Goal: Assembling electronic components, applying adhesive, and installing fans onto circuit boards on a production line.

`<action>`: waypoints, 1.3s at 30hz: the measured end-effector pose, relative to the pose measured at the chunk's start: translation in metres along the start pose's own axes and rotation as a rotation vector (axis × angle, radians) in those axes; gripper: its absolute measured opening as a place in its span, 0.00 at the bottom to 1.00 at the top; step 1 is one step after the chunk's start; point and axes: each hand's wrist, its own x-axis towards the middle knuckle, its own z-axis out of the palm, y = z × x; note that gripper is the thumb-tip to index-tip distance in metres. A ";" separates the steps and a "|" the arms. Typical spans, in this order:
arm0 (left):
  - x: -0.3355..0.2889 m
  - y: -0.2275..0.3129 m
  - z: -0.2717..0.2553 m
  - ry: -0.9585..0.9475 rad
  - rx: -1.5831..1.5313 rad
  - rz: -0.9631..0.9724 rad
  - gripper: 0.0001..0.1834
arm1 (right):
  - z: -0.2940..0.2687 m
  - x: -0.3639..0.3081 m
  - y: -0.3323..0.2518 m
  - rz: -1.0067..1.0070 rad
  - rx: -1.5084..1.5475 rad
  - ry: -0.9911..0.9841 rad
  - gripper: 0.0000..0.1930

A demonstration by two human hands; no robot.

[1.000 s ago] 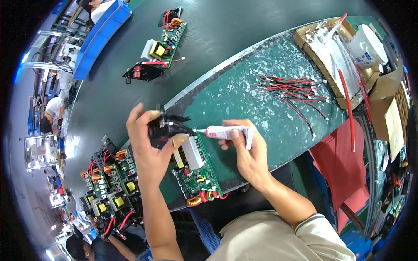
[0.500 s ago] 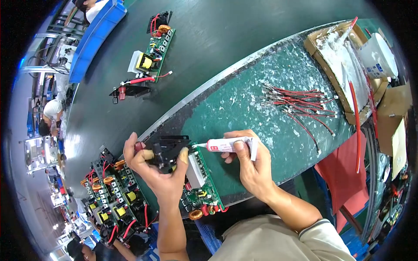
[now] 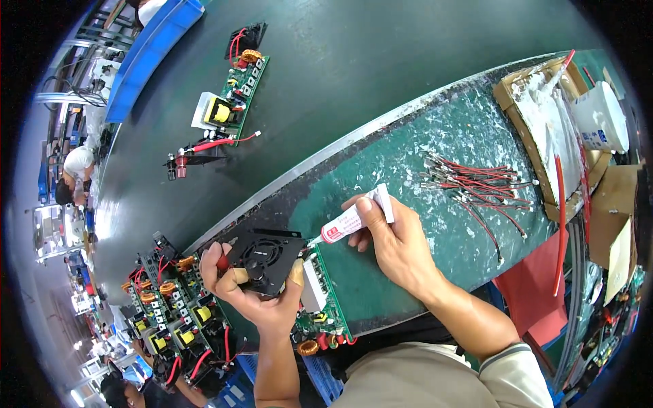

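Note:
My left hand [image 3: 255, 307] grips a black end panel [image 3: 277, 262] with a round fan grille, fingers wrapped about its edges. Beside that panel a green circuit board [image 3: 333, 299] with a pale metal heat sink [image 3: 313, 289] reaches toward my body; the panel hides how the two join. Between the thumb and fingers of my right hand [image 3: 401, 255] is a white squeeze tube [image 3: 348, 223] with red print, tilted down to the left. Its nozzle tip is at the panel's right edge, close to the board's far end; whether it touches cannot be made out.
Several assembled boards [image 3: 180, 316] crowd the left. Another board [image 3: 238, 102] lies on the dark belt. To the right are a bundle of red-black wires [image 3: 476, 180], a cardboard tray [image 3: 537, 139] smeared white, a white tub [image 3: 602, 119] and red sheets [image 3: 537, 296]. Other people work at far left.
My left hand has turned the black panel so its fan grille faces up. The tube has tilted more steeply, its tail rising, with the nozzle still near the board's far end.

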 end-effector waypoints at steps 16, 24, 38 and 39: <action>0.003 0.002 0.000 -0.009 0.002 0.010 0.34 | -0.001 0.002 -0.003 0.025 0.035 0.009 0.19; 0.003 0.002 0.001 -0.001 0.010 0.016 0.34 | -0.001 0.002 0.000 0.002 0.000 0.015 0.19; 0.004 -0.001 -0.001 0.008 -0.033 0.024 0.38 | -0.011 -0.006 -0.013 -0.503 -0.317 -0.147 0.12; 0.005 0.002 0.002 -0.007 -0.002 0.020 0.38 | -0.016 -0.011 -0.019 -0.355 -0.228 -0.121 0.12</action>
